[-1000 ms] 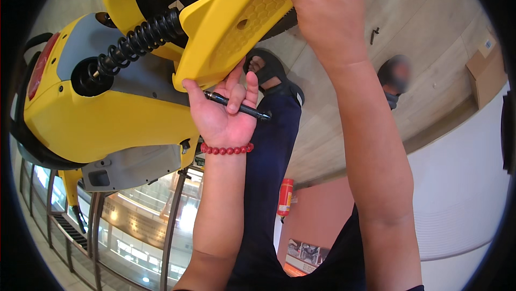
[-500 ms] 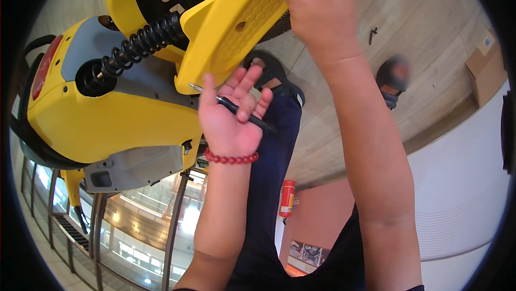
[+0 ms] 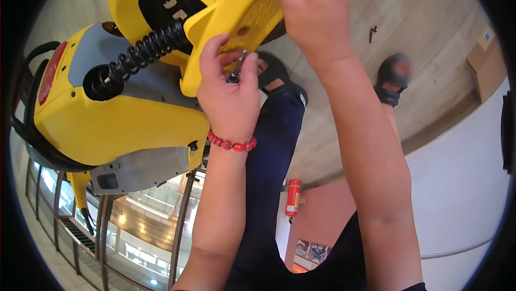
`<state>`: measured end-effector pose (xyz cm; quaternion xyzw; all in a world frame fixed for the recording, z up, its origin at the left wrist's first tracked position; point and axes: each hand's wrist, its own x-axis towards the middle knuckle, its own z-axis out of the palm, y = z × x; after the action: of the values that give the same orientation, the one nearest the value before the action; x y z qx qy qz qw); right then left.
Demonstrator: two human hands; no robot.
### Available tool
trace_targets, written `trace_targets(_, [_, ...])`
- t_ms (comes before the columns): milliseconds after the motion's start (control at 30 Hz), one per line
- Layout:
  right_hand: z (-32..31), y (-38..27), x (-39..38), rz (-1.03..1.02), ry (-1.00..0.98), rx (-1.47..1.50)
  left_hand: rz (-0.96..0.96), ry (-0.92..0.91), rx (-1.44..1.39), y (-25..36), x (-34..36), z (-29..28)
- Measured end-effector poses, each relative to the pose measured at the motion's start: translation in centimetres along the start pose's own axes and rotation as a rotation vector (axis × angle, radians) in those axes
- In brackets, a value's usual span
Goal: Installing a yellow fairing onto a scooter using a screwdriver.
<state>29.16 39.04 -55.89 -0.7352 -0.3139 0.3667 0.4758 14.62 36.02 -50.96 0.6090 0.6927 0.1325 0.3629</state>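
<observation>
My right hand [image 3: 321,19] grips the edge of a yellow plastic panel [image 3: 215,28], its thumb beside a round hole and the other fingers mostly hidden behind. My left hand [image 3: 228,84], with a red bead bracelet [image 3: 236,145] at the wrist, pinches a slim black tool with a silver tip [image 3: 236,71] that points up toward the panel's honeycomb patch. Whether it is a screwdriver or a pen I cannot tell. A black coil spring [image 3: 146,48] runs between the panel and a yellow and grey scooter-like body [image 3: 129,121] with a red tail light [image 3: 49,73].
A small dark metal piece [image 3: 372,34] lies on the tiled floor [image 3: 424,16]. My sandalled foot [image 3: 395,73] stands near it. A cardboard box [image 3: 485,65] is at the right, a red fire extinguisher [image 3: 293,198] stands below, and glazing with dark frames [image 3: 102,237] fills the lower left.
My left hand has turned over and risen, its fingers closing from an open palm to a pinch, and the tool now points upward. The panel and scooter body have shifted slightly in view.
</observation>
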Motion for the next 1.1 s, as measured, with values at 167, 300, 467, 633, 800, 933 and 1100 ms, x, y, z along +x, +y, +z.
trace_targets(167, [0.3,1.9,0.1,-0.288,0.020,-0.018,-0.162,0.079,0.157,-0.2,1.2,-1.2])
trace_targets(300, [0.4,1.8,0.1,-0.266,0.000,-0.037,0.102,0.148,0.333,-1.3,2.1,-2.2])
trace_targets(467, [0.6,1.7,0.5,-0.296,0.035,-0.055,0.299,0.088,0.422,-1.1,2.3,-2.2])
trace_targets(633, [0.2,1.7,0.4,-0.251,-0.015,-0.081,0.325,0.132,0.478,-2.0,2.1,-1.2])
trace_targets(800, [-0.7,-0.4,-0.1,-0.101,-0.050,-0.116,0.339,0.148,0.510,-1.9,2.2,-1.1])
trace_targets(933, [-1.4,0.3,-0.6,-0.108,-0.018,-0.086,0.352,0.171,0.489,-2.0,2.3,-1.0])
trace_targets(1100, [-3.2,-2.5,-0.9,-0.029,-0.148,0.041,0.368,0.161,0.470,-2.0,2.4,-1.3])
